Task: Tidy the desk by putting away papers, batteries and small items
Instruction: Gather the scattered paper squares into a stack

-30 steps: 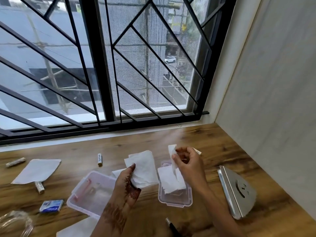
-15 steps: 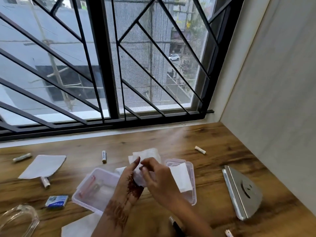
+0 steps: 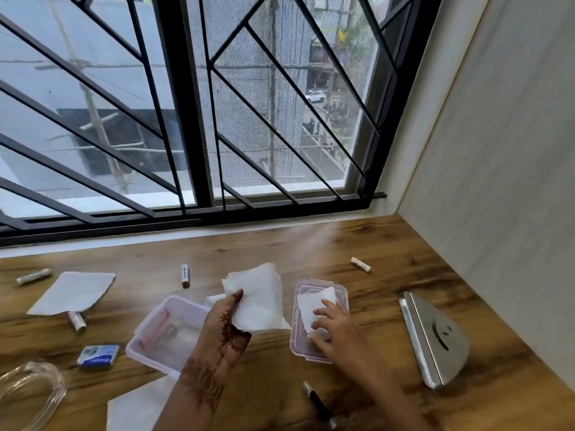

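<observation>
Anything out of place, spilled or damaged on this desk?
Batteries lie scattered over the desk: others far left, right, and one at a paper's edge. Nothing looks spilled or damaged.

Barred window (image 3: 186, 119), perhaps metal stand (image 3: 435, 337)

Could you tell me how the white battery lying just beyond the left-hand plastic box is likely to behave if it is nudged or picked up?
The battery is a small cylinder lying on its side on the smooth wooden desk, so a sideways nudge would probably roll it. It looks rigid, so a fingertip pinch should lift it without bending.
</observation>
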Available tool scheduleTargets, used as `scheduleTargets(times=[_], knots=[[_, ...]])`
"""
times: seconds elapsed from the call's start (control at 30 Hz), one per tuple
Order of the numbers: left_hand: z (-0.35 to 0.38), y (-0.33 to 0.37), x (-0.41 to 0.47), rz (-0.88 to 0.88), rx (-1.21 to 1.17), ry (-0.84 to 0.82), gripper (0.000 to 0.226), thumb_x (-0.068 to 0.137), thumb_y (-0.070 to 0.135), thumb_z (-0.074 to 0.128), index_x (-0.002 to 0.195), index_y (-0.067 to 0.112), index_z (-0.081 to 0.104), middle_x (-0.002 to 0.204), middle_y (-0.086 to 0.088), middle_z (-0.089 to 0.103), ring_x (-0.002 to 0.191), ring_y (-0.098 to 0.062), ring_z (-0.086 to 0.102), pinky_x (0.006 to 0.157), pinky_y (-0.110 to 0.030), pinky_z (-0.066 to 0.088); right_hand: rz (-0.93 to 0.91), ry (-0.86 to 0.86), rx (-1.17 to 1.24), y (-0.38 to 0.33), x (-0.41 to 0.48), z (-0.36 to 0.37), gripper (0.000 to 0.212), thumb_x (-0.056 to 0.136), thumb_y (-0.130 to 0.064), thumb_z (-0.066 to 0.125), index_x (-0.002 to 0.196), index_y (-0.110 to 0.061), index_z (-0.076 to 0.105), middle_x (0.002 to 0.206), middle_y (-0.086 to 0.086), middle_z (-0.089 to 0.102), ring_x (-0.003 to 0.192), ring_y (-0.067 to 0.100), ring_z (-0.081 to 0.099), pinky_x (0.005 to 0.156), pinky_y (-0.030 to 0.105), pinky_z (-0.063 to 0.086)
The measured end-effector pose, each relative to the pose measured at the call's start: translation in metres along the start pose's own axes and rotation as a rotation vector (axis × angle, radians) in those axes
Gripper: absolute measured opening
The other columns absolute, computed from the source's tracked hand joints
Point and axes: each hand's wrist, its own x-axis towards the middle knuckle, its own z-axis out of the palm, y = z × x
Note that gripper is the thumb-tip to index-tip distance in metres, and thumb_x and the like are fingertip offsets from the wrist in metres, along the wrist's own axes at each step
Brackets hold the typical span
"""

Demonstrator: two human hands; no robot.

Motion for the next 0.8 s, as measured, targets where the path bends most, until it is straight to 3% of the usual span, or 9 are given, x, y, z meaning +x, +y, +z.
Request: scheduleTargets(times=[0.13,0.23,0.3,0.4,0.5,0.6,0.7,0.8], knots=[[0.0,0.002,-0.002,0.003,-0.003,-0.003,0.014,0.094,0.011,0.046,0.092,0.003,0.057,0.062,-0.009,0.071,0.052,-0.017,0.069,0.047,-0.027,0.056,-0.025,0.048,-0.029,0.002,0.003,0.01,0.016,0.087,-0.024,0.061,0.093,-0.013,0.071,0.128,0.0,0.059,0.135,0.015,0.035,0.116,0.026,0.007],[-0.002,0.005,-0.003,-0.002,-0.013,-0.005,0.015,0.094,0.012,0.046,0.094,0.002,0.058,0.064,-0.01,0.072,0.054,-0.018,0.069,0.048,-0.028,0.057,0.021,0.07,0.059,0.001,0.005,0.011,0.012,0.086,-0.021,0.063,0.089,-0.012,0.071,0.123,-0.002,0.061,0.129,0.011,0.041,0.116,0.031,0.021],[-0.004,0.006,-0.003,-0.005,-0.014,-0.006,0.016,0.094,0.013,0.046,0.095,0.002,0.058,0.065,-0.009,0.072,0.055,-0.018,0.07,0.049,-0.027,0.057,0.151,0.128,0.22,-0.004,0.006,0.004,0.011,0.086,-0.021,0.063,0.091,-0.013,0.069,0.115,-0.011,0.058,0.116,0.003,0.045,0.103,0.02,0.035],[-0.004,0.006,-0.005,-0.002,-0.014,0.007,0.017,0.095,0.014,0.046,0.092,0.002,0.058,0.062,-0.009,0.071,0.053,-0.018,0.069,0.047,-0.026,0.056,0.391,0.256,0.572,-0.016,0.013,-0.015,0.01,0.086,-0.024,0.063,0.091,-0.015,0.066,0.093,-0.011,0.061,0.089,0.007,0.056,0.064,0.009,0.043],[-0.005,0.005,-0.005,0.004,-0.017,-0.001,0.018,0.095,0.014,0.046,0.099,0.001,0.057,0.066,-0.01,0.072,0.062,-0.021,0.07,0.058,-0.029,0.058,0.459,0.346,0.895,-0.032,0.022,-0.037,0.011,0.088,-0.025,0.059,0.085,-0.015,0.061,0.079,-0.001,0.061,0.075,0.013,0.056,0.06,0.018,0.043],[-0.001,0.005,-0.01,-0.006,-0.039,-0.018,0.018,0.095,0.014,0.045,0.094,0.001,0.058,0.064,-0.011,0.072,0.057,-0.02,0.07,0.052,-0.028,0.058,0.379,0.366,0.993,-0.056,0.029,-0.056,0.008,0.09,-0.028,0.055,0.086,-0.021,0.058,0.079,-0.001,0.059,0.071,0.011,0.053,0.063,0.021,0.044],[0.004,0.004,-0.016,-0.011,-0.06,-0.026,0.021,0.096,0.013,0.043,0.087,0.001,0.058,0.061,-0.011,0.071,0.051,-0.019,0.069,0.045,-0.028,0.056,0.197,0.359,0.956,-0.086,0.033,-0.063,0.007,0.091,-0.024,0.053,0.086,-0.02,0.054,0.077,-0.005,0.058,0.064,0.003,0.052,0.055,0.013,0.042],[0.004,0.004,-0.017,0.014,-0.068,-0.057,0.023,0.097,0.012,0.039,0.089,-0.001,0.056,0.063,-0.012,0.071,0.052,-0.019,0.069,0.047,-0.027,0.056,0.003,0.315,0.778,-0.11,0.032,-0.05,0.006,0.092,-0.02,0.052,0.09,-0.016,0.056,0.095,-0.004,0.067,0.081,-0.004,0.06,0.066,0.009,0.048]])
